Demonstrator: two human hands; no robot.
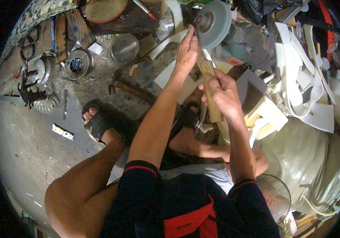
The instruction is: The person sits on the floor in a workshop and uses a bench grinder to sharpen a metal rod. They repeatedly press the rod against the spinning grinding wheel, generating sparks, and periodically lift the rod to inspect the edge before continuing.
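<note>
My right hand (222,89) is wrapped round the light wooden handle of a knife-like tool (213,111). Its pale narrow blade (208,55) points up toward the lower rim of a grey-green grinding wheel (218,29); whether it touches the wheel, I cannot tell. Close to the wheel's left side and its hub, my left hand (186,53) is stretched out with its fingers long and together. I see nothing held in it, though its palm side is partly hidden.
A hammer (132,90) lies near my feet. To the left are a clear round container (123,49), a bowl of small dark bits (77,65) and scissors (28,47). White foam strips (297,71) are heaped at right, above a large pale sack (300,158). A fan (274,196) stands beside me.
</note>
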